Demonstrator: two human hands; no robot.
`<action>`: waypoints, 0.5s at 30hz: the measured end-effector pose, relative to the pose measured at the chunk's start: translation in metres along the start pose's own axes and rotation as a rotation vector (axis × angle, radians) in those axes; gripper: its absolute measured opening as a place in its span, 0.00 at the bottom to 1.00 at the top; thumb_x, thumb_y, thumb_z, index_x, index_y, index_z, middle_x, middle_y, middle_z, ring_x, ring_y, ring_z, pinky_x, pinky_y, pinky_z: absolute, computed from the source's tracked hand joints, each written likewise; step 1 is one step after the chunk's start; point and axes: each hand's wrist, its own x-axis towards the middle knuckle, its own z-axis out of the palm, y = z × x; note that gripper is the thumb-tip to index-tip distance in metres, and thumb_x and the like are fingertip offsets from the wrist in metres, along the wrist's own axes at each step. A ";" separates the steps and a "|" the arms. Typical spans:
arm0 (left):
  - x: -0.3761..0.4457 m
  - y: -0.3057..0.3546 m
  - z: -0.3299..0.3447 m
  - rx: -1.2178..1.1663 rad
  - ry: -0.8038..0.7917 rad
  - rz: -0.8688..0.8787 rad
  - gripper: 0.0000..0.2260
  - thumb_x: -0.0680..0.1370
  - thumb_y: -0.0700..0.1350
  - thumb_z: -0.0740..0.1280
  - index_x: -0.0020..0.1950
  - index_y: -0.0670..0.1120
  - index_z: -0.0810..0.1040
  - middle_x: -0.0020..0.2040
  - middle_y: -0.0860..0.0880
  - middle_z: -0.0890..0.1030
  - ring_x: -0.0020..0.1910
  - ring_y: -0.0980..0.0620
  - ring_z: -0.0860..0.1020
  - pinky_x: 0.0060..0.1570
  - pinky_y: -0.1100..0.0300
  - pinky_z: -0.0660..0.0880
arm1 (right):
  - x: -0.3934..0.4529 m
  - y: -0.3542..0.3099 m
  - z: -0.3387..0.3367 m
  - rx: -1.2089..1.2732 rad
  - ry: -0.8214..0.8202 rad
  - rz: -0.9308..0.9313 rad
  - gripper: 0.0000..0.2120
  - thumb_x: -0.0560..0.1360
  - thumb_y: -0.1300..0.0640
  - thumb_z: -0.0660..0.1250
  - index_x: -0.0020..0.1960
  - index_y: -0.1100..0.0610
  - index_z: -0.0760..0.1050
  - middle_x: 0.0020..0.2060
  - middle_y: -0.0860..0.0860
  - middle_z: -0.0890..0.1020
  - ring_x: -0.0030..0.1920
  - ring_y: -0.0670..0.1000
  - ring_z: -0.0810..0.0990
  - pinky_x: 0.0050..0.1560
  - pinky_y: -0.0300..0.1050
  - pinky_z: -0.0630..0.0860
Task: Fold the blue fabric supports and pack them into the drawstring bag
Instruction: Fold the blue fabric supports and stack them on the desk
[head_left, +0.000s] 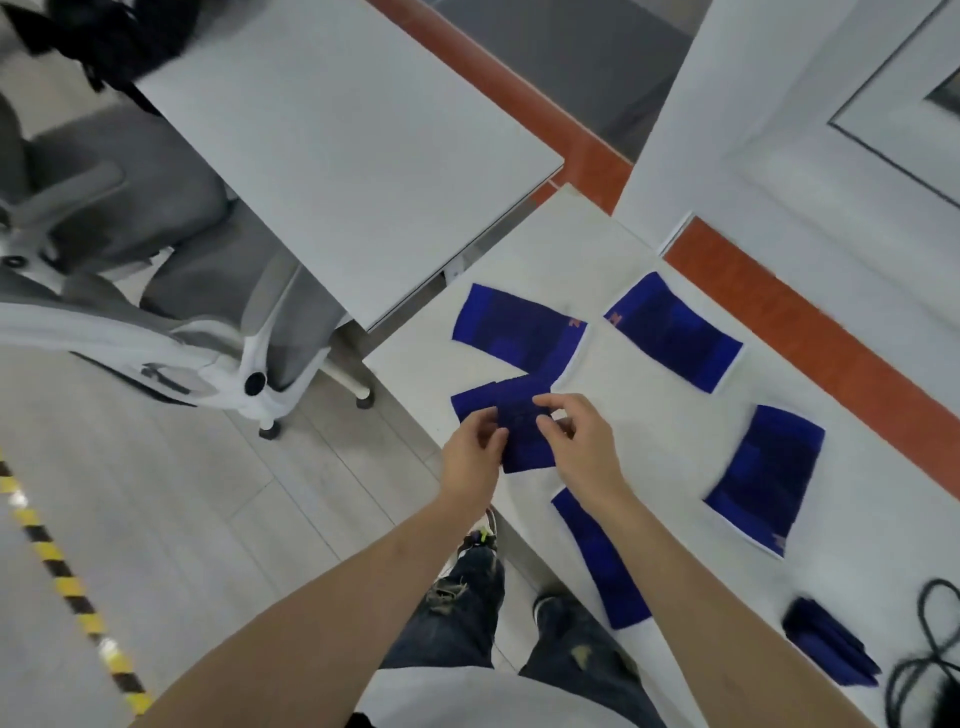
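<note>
Several blue fabric supports lie on the white table (649, 415). My left hand (470, 457) and my right hand (576, 441) both grip one folded blue support (522, 426) held just above the table's left edge. Flat supports lie at the back left (514, 332), at the back right (675, 332), at the right (769, 478) and under my right forearm (602, 561). A dark blue folded bundle (831, 649) rests at the lower right beside black cords (935, 639); whether this is the drawstring bag I cannot tell.
A second white table (337, 145) stands to the upper left. A grey and white office chair (156, 291) sits left of it. An orange floor strip (810, 332) runs along the table's far side. Yellow-black tape (67, 587) marks the floor.
</note>
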 end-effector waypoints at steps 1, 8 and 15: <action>-0.001 -0.004 -0.007 -0.021 0.036 -0.009 0.13 0.82 0.39 0.66 0.62 0.53 0.76 0.49 0.53 0.82 0.47 0.54 0.82 0.48 0.57 0.82 | 0.002 0.002 0.009 -0.047 -0.024 -0.018 0.12 0.81 0.60 0.67 0.61 0.48 0.79 0.56 0.40 0.80 0.51 0.39 0.79 0.52 0.35 0.78; 0.005 -0.030 -0.027 0.169 0.088 0.036 0.17 0.81 0.35 0.64 0.67 0.49 0.78 0.58 0.53 0.79 0.45 0.56 0.80 0.42 0.71 0.74 | 0.017 0.018 0.046 -0.381 -0.144 -0.139 0.14 0.80 0.61 0.65 0.63 0.49 0.78 0.60 0.43 0.78 0.49 0.45 0.79 0.51 0.48 0.80; 0.022 -0.040 -0.022 0.256 0.078 0.038 0.20 0.82 0.33 0.61 0.71 0.49 0.76 0.60 0.54 0.74 0.47 0.60 0.77 0.49 0.73 0.72 | 0.034 0.027 0.059 -0.467 -0.137 -0.136 0.15 0.81 0.60 0.64 0.65 0.50 0.77 0.61 0.45 0.78 0.53 0.48 0.80 0.52 0.50 0.80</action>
